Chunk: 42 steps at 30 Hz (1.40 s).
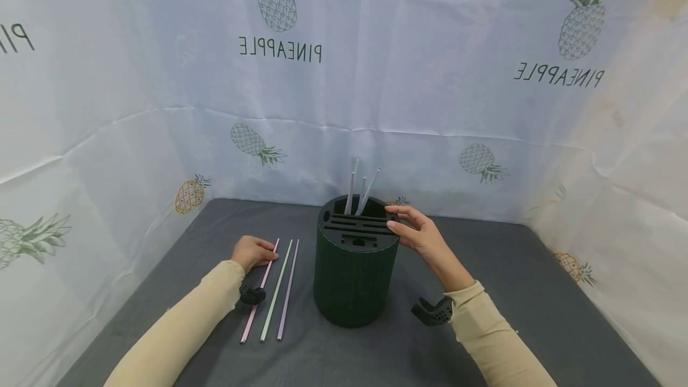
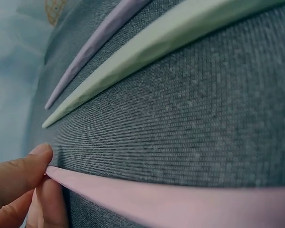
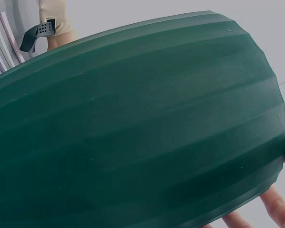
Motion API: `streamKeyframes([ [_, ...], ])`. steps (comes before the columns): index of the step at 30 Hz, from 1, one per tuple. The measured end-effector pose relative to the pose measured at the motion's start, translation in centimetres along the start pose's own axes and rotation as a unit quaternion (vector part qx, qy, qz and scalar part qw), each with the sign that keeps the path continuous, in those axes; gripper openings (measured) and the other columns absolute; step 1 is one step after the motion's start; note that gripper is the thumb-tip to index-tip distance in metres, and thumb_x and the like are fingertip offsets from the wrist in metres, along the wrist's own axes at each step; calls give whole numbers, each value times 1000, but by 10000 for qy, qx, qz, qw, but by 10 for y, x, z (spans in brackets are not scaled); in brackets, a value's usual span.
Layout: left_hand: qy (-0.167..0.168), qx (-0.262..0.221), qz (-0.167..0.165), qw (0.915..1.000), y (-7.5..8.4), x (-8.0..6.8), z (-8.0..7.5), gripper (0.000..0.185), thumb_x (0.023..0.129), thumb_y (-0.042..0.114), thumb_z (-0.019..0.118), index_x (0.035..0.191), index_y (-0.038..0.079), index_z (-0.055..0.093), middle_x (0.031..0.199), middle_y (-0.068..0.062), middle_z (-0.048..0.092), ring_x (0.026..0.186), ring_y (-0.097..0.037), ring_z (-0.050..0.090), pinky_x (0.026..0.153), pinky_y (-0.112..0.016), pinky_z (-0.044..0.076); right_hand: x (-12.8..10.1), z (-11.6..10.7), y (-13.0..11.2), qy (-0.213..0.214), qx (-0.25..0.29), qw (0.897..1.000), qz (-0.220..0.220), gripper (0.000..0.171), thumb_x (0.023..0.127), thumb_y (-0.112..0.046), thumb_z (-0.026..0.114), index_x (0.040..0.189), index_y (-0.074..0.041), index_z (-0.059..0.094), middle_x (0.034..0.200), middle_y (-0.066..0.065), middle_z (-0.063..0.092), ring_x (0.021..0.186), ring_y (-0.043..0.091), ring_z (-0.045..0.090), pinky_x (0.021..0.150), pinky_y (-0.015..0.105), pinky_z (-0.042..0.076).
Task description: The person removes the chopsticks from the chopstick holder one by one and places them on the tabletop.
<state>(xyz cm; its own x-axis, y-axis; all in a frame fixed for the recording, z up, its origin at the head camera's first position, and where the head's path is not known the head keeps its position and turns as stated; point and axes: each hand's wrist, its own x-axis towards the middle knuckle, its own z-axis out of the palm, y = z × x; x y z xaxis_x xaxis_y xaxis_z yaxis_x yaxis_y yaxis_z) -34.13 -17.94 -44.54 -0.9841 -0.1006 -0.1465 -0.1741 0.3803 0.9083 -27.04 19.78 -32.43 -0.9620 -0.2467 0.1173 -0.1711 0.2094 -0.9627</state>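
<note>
A dark green ribbed holder [image 1: 355, 273] stands mid-table with several pale straws [image 1: 359, 191] upright in its back slot. My right hand [image 1: 396, 220] grips its top rim from the right; the holder [image 3: 132, 128] fills the right wrist view, with fingertips [image 3: 275, 209] showing at its lower edge. Three straws lie side by side left of the holder: pink [image 1: 260, 292], green [image 1: 276, 290] and purple [image 1: 287, 290]. My left hand [image 1: 269, 254] pinches the far tip of the pink straw [image 2: 156, 202] between thumb and finger [image 2: 25, 173]. The green straw [image 2: 156, 42] and purple straw [image 2: 94, 40] lie beyond it.
The grey cloth tabletop [image 1: 516, 291] is walled on three sides by a white pineapple-print sheet [image 1: 430, 88]. Black wrist camera mounts [image 1: 432, 310] sit at both cuffs. My left sleeve [image 3: 54, 19] shows at the top left of the right wrist view.
</note>
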Motion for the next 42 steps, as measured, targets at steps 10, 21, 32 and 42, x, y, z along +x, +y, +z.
streamKeyframes([
  [10, -9, 121, 107, 9999, 1, -2, 2, 29, 73, -7, 77, 101, -11, 69, 91, -18, 67, 63, -9, 61, 59, -25, 57, -1, 0, 0, -22, -3, 10000, -30, 50, 97, -29, 61, 141, -11, 47, 155, 9, 29, 144, 31, 26, 109, 59, 35],
  [21, 45, 19, -2, 10000, 3, -6, 2, 31, 75, -6, 77, 105, -11, 68, 98, -21, 67, 65, -9, 62, 62, -26, 59, -1, 1, 0, 1, 18, 10000, -18, 49, 96, -29, 61, 140, -12, 48, 155, 7, 31, 144, 29, 27, 109, 59, 35],
  [32, -937, -883, 58, 9917, 33, -16, -13, 52, 93, 16, 66, 138, -3, 48, 141, -23, 49, 126, -32, 53, 105, -44, 45, -2, 1, -1, -57, 21, 9999, -117, 49, 97, -30, 60, 141, -11, 47, 155, 10, 30, 144, 31, 26, 109, 59, 35],
  [42, -1430, -1492, 1267, 9702, 152, -61, -28, 49, 97, 19, 60, 142, 5, 46, 142, -12, 46, 118, -17, 54, 103, -31, 47, -2, 1, -2, -29, -2, 10000, -90, 49, 96, -31, 61, 140, -13, 48, 155, 9, 29, 143, 32, 27, 109, 60, 35],
])
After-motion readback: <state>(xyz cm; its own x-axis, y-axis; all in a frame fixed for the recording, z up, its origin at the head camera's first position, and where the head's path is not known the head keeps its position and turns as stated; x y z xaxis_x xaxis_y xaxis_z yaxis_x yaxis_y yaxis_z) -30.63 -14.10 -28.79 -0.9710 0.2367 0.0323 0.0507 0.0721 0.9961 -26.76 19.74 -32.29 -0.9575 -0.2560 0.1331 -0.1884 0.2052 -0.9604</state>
